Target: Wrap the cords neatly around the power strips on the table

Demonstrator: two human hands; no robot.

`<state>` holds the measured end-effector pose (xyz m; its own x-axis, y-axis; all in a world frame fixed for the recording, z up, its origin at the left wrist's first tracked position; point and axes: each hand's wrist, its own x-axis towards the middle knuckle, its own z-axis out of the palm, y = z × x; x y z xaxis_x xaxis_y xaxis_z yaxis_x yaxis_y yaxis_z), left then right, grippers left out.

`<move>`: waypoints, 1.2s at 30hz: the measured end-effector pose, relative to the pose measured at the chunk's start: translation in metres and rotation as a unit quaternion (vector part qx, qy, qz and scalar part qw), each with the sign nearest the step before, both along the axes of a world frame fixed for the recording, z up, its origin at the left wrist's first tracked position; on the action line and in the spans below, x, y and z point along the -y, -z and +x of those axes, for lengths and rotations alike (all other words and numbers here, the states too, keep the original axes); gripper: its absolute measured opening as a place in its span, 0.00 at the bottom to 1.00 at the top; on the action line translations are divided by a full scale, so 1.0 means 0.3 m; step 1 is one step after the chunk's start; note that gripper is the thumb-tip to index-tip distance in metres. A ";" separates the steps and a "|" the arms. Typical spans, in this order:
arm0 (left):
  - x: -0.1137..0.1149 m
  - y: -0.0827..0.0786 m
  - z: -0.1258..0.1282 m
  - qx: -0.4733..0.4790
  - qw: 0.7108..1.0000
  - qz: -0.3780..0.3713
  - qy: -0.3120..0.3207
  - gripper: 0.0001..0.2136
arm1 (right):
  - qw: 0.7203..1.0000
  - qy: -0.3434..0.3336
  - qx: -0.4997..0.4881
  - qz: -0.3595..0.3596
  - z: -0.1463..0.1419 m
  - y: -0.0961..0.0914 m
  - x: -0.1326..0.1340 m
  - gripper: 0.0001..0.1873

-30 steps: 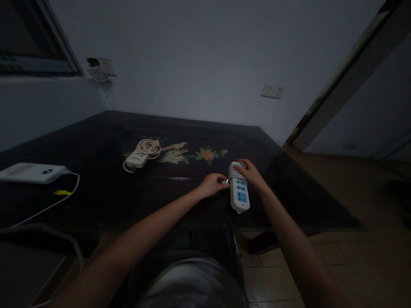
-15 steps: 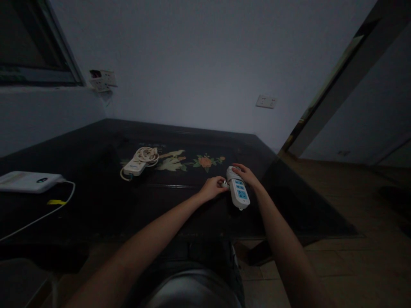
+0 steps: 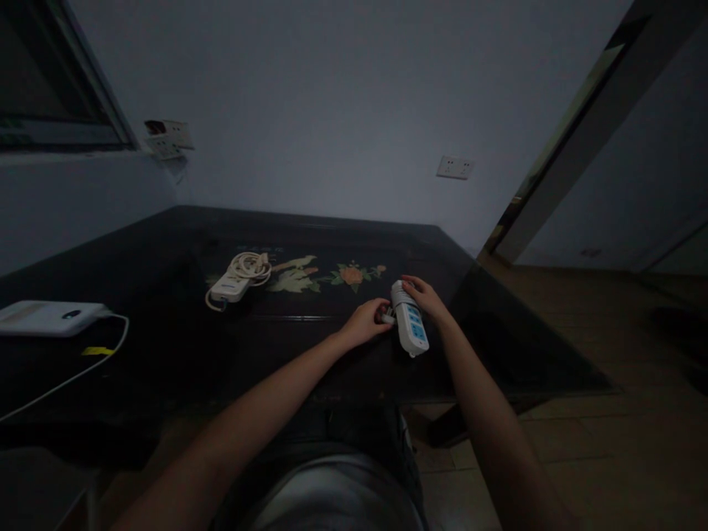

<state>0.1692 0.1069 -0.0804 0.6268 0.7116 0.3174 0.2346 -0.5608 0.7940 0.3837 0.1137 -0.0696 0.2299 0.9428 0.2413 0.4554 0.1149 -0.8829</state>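
A white power strip [image 3: 412,332] with blue sockets lies on the dark table [image 3: 166,324], its cord wound around the far end. My right hand [image 3: 423,296] grips that wound end. My left hand [image 3: 366,321] is closed on the strip's white plug [image 3: 386,318], right beside the strip's left side.
A second cream power strip [image 3: 231,284] with a coiled cord lies farther left by the painted flowers [image 3: 351,275]. A white box [image 3: 47,317] with a white cable sits at the left edge. Wall sockets [image 3: 454,167] are on the wall behind. The table's right edge borders wooden floor.
The view shifted slightly. Both hands stay on the strip and plug; the strip sits a little farther from me than a second ago.
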 end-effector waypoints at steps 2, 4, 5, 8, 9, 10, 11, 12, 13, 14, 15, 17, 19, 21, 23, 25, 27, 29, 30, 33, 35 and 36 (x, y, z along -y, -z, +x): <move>0.009 -0.005 -0.004 0.000 1.000 0.013 0.003 0.25 | 1.000 0.003 0.004 0.004 -0.001 -0.003 0.003 0.25; 0.017 -0.008 -0.008 0.000 1.000 0.022 0.004 0.26 | 1.000 0.006 0.009 0.006 -0.002 -0.006 0.006 0.25; 0.020 -0.010 -0.009 0.000 1.000 0.025 0.004 0.26 | 1.000 0.008 0.011 0.007 -0.002 -0.008 0.007 0.25; 0.025 -0.011 -0.012 0.000 1.000 0.030 0.004 0.27 | 1.000 0.019 0.017 0.011 -0.003 -0.015 0.010 0.24; 0.026 -0.010 -0.012 -0.001 1.000 0.031 0.004 0.26 | 0.999 0.024 0.021 0.013 -0.003 -0.018 0.010 0.23; 0.026 -0.010 -0.012 -0.001 0.999 0.032 0.004 0.26 | 0.999 0.030 0.025 0.016 -0.003 -0.022 0.011 0.22; 0.027 -0.010 -0.012 -0.002 0.999 0.032 0.004 0.26 | 0.999 0.037 0.031 0.020 -0.003 -0.027 0.012 0.21; 0.027 -0.009 -0.012 -0.002 0.999 0.033 0.005 0.26 | 0.998 0.045 0.038 0.024 -0.003 -0.034 0.015 0.20; 0.027 -0.009 -0.012 -0.002 0.999 0.033 0.004 0.25 | 0.997 0.054 0.047 0.030 -0.003 -0.043 0.020 0.20; 0.028 -0.010 -0.013 -0.002 0.999 0.034 0.004 0.25 | 0.996 0.064 0.058 0.038 -0.004 -0.054 0.028 0.20; 0.028 -0.010 -0.013 -0.001 0.999 0.034 0.003 0.25 | 0.994 0.075 0.070 0.047 -0.006 -0.067 0.042 0.20; 0.029 -0.012 -0.014 0.000 0.999 0.036 0.003 0.24 | 0.989 0.093 0.092 0.068 -0.015 -0.094 0.089 0.21; 0.029 -0.013 -0.014 0.001 0.999 0.038 0.004 0.24 | 0.984 0.099 0.115 0.091 -0.038 -0.114 0.162 0.22; 0.029 -0.013 -0.013 0.002 0.999 0.040 0.005 0.23 | 0.976 0.095 0.160 0.116 -0.081 -0.120 0.253 0.22; 0.028 -0.010 -0.011 0.002 0.999 0.038 0.003 0.22 | 0.964 0.102 0.215 0.115 -0.141 -0.110 0.343 0.23; 0.028 -0.005 -0.011 0.001 1.000 0.030 0.001 0.22 | 0.950 0.118 0.278 0.078 -0.209 -0.090 0.413 0.26; 0.027 -0.001 -0.013 -0.003 1.000 0.018 -0.001 0.22 | 0.934 0.139 0.329 0.030 -0.268 -0.070 0.451 0.29; 0.027 0.001 -0.014 -0.006 1.000 0.007 0.000 0.21 | 0.922 0.161 0.353 -0.006 -0.307 -0.056 0.461 0.30; 0.027 0.001 -0.015 -0.008 1.000 0.003 0.000 0.19 | 0.919 0.169 0.356 -0.017 -0.318 -0.051 0.459 0.29; 0.026 0.000 -0.013 -0.011 1.000 -0.004 0.004 0.14 | 0.917 0.181 0.352 -0.039 -0.327 -0.047 0.447 0.28; 0.025 -0.001 -0.011 -0.013 1.000 -0.009 0.005 0.13 | 0.917 0.177 0.354 -0.051 -0.323 -0.048 0.446 0.26; 0.024 -0.002 -0.009 -0.014 1.000 -0.011 0.005 0.13 | 0.917 0.173 0.356 -0.057 -0.321 -0.050 0.447 0.25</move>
<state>0.1664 0.0997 -0.0798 0.6418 0.7124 0.2839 0.2509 -0.5449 0.8001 0.2874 -0.0203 -0.0547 0.3433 0.8711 0.3513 0.9122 -0.2201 -0.3457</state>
